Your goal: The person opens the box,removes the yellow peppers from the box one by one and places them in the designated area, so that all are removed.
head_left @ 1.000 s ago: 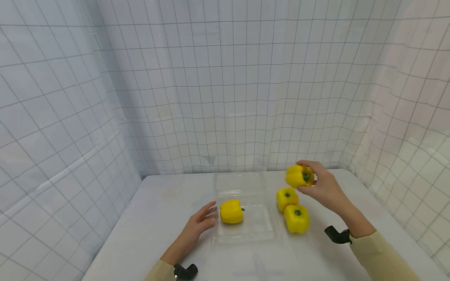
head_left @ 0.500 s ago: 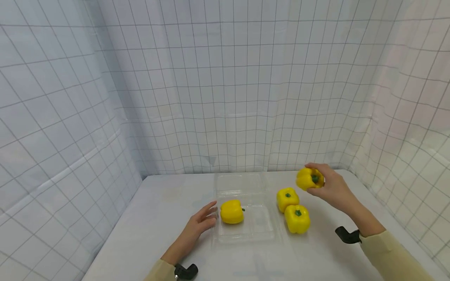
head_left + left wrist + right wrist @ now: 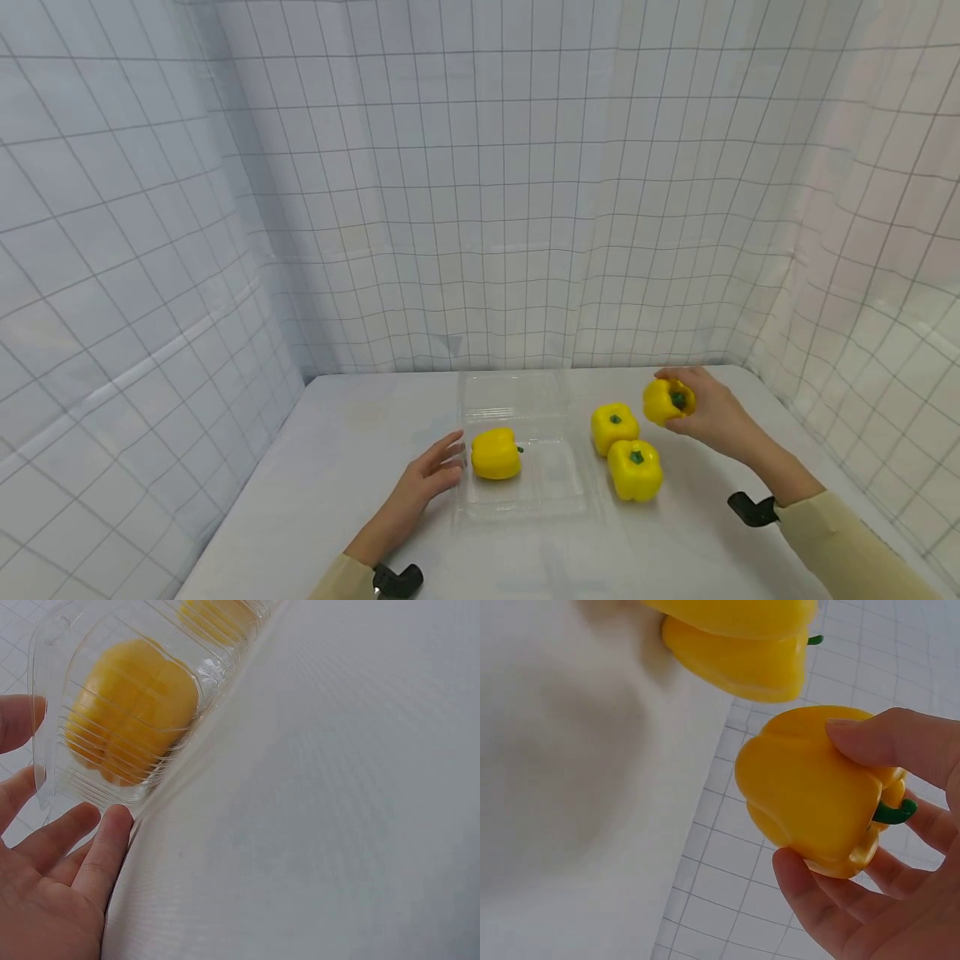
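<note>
My right hand (image 3: 716,414) grips a yellow bell pepper (image 3: 810,787) between thumb and fingers, its green stem turned toward the palm. It is at the right of the table, beside two more yellow bell peppers, a rear one (image 3: 614,428) and a front one (image 3: 635,471), standing stem up. Another yellow bell pepper (image 3: 495,454) lies on its side in the left part of a clear plastic clamshell box (image 3: 551,479), whose lid is folded back. With fingers spread, my left hand (image 3: 420,483) rests at the box's left wall; in the left wrist view the fingertips are right at the clear plastic.
The white table (image 3: 352,433) is enclosed by white grid-patterned curtains (image 3: 480,208) at the back and both sides. The box's open lid (image 3: 512,392) lies toward the back edge. A black camera mount sits on each wrist.
My right hand has carried its bell pepper rightward, away from the box, and lowered it toward the table. The left hand and the other peppers have stayed in place.
</note>
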`<state>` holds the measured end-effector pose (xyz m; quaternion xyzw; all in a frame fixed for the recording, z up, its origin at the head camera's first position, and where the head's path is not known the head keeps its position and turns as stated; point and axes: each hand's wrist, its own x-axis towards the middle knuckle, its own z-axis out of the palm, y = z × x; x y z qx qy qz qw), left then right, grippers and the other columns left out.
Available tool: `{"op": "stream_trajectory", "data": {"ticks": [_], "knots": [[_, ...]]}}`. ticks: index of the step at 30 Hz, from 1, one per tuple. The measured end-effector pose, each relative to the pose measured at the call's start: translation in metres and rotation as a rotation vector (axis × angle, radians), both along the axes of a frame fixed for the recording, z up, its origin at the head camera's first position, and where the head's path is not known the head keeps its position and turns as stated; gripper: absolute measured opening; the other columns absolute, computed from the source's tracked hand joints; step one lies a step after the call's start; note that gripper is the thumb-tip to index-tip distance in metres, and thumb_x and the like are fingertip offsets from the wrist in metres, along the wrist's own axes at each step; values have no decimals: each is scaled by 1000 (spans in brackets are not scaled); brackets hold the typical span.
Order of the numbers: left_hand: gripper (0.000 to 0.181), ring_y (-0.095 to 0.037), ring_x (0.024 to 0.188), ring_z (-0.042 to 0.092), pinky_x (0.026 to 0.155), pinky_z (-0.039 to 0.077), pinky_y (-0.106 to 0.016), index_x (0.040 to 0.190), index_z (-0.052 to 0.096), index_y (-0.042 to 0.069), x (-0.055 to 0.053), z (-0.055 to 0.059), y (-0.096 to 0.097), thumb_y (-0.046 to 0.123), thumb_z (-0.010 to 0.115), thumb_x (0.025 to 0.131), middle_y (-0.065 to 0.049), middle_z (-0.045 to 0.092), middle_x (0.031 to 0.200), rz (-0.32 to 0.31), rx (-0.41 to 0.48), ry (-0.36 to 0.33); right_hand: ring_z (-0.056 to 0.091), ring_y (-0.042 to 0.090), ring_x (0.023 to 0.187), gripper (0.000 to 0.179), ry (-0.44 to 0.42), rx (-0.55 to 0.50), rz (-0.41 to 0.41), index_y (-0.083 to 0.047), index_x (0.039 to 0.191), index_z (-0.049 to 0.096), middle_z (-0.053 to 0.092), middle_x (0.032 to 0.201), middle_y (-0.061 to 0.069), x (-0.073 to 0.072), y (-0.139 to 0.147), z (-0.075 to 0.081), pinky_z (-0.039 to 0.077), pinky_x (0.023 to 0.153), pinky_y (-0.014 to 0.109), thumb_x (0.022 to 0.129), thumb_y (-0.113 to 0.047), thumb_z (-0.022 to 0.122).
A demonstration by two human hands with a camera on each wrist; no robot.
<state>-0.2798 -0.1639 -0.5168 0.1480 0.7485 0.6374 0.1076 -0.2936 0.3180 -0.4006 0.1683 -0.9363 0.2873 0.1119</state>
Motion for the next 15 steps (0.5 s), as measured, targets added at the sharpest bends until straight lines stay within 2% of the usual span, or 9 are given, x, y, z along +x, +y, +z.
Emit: {"op": "stream_trajectory", "data": {"ticks": [5, 15], "knots": [[61, -35, 140, 41, 111, 37, -53, 159, 33, 24, 0, 0, -1, 27, 58, 103, -12, 40, 157, -6, 6, -4, 55, 38, 111, 66, -32, 18, 5, -12, 138, 54, 54, 128, 17, -3, 3, -12, 51, 88, 61, 79, -6, 83], [61, -36, 140, 41, 111, 37, -54, 159, 33, 26, -1, -1, -1, 29, 59, 103, -12, 40, 156, -4, -2, -14, 55, 39, 115, 66, -51, 74, 37, -11, 137, 58, 56, 129, 17, -13, 7, -31, 50, 89, 62, 76, -5, 83]]}}
